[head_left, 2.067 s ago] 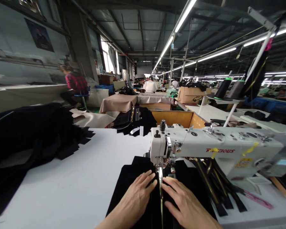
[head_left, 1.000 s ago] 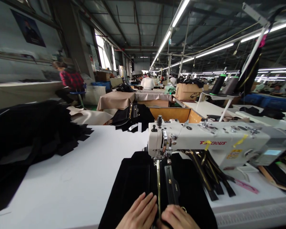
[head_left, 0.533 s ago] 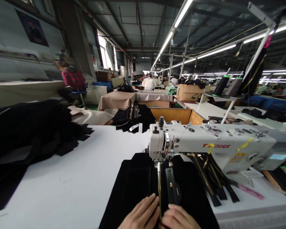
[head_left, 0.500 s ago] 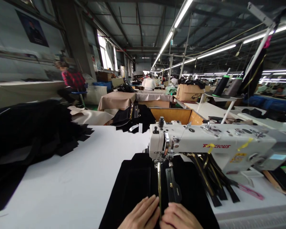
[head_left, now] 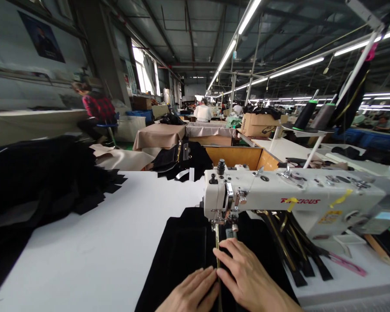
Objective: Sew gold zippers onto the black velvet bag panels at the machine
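We press our left hand [head_left: 191,292] and right hand [head_left: 247,277] flat, fingers together, on the black fabric [head_left: 182,251]; the gold zipper [head_left: 217,249] runs between our fingertips toward the sewing machine [head_left: 292,201].

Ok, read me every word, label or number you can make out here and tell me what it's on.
"P..CIOUS", red letters on the sewing machine; a yellow tape strip hides the middle of the word.
Yellow sticker on the machine front: print too small to read.
Machine display: too blurred to read.
Wall poster: no legible text.
White tags on the black pile behind: no print legible.
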Motion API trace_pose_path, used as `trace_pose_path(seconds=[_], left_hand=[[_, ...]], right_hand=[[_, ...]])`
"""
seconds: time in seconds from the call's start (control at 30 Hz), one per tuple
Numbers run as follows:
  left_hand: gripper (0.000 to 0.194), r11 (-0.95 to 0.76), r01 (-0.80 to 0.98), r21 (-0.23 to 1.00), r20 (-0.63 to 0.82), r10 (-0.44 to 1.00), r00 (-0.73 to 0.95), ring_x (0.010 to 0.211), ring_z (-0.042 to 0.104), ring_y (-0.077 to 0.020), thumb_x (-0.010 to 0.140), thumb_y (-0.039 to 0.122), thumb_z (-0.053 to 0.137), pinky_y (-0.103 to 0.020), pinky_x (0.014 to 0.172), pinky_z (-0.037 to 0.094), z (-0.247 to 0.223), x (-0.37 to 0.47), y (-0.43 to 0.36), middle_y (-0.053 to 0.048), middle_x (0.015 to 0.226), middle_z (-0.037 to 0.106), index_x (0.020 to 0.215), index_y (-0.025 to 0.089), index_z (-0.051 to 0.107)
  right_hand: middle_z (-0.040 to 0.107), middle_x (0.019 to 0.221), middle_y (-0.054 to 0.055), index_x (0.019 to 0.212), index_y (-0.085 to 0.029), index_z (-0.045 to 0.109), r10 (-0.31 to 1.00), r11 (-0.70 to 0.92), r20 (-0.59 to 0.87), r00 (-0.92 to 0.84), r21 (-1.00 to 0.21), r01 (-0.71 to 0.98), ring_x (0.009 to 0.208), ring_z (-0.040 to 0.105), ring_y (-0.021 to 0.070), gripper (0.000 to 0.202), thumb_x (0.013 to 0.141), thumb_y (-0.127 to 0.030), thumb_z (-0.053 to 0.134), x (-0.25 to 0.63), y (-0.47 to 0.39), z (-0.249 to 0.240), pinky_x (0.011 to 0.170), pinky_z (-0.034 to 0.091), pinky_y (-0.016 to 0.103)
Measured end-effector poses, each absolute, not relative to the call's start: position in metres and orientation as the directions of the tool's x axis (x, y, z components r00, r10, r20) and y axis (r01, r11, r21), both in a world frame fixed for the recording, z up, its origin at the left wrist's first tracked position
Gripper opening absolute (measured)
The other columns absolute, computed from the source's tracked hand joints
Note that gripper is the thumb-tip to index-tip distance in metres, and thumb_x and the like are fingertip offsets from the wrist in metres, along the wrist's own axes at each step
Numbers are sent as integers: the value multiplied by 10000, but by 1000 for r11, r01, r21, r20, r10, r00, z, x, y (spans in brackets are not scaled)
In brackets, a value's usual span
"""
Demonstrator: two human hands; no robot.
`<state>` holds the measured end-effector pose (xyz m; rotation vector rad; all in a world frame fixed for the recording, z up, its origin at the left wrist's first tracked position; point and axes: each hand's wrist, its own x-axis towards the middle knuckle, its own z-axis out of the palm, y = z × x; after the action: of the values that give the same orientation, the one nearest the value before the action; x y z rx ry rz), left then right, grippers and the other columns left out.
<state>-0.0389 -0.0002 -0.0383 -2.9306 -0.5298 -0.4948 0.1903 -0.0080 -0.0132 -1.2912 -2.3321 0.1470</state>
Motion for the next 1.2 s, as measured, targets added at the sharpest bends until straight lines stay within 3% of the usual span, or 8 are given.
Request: trace_pose_path(seconds=[0.17,0.3,0.4,0.6,0.77,0.97,1.2], left_hand=[[703,-932,354,78,247,362,899,1324,493,-282,849,107,552,-387,1106,427,-37,-38,11,-135,1453,501,1511,141,318],[878,-887,439,145,155,458,875,1387,411,-266,600,17,493,-400,1137,387,-20,-34,11,-127,1509,428,1460,144,373],[955,-879,444,172,101,464,880,1421,355,-237,502,31,440,-397,1151,363,-9,-32,15,-110,1540,383,1448,151,393],[956,-864,458,208,101,485,869,1431,332,-244,547,3,460,-421,1160,351,-11,-34,22,-87,1573,318,1483,176,372],[876,-852,474,223,192,515,836,1437,316,-267,614,-3,489,-441,1140,376,-18,-36,21,-76,1584,298,1461,203,401],[787,-868,449,212,205,489,848,1419,357,-259,712,12,517,-418,1139,383,-18,-39,25,-83,1560,351,1465,210,401],[769,-864,444,236,230,494,839,1397,395,-261,696,15,517,-416,1125,406,-16,-35,33,-75,1538,396,1433,223,444]], right_hand=[[603,1215,69,1242,-208,615,835,544,314,-451,-350,763,1172,546,228,329,914,-197,607,191,4,-7,1053,465,388],[599,1255,75,1273,-207,602,838,539,299,-456,-323,778,1191,545,230,336,938,-229,597,192,12,-7,1090,432,421],[593,1301,85,1291,-198,589,835,542,303,-459,-309,782,1224,538,241,345,948,-234,584,194,17,-10,1097,428,443],[611,1297,97,1282,-177,577,817,561,364,-448,-320,763,1229,549,248,364,919,-188,585,198,14,-13,1096,442,456],[629,1272,101,1253,-162,600,790,588,435,-432,-342,733,1215,565,241,387,866,-174,604,198,-2,-18,1097,455,408],[593,1354,89,1316,-161,587,814,573,349,-464,-357,738,1286,520,240,475,847,-222,618,201,-2,-22,1154,385,420],[624,1310,62,1260,-178,616,805,588,346,-482,-358,725,1270,523,225,426,835,-195,606,203,8,-14,1165,349,428]])
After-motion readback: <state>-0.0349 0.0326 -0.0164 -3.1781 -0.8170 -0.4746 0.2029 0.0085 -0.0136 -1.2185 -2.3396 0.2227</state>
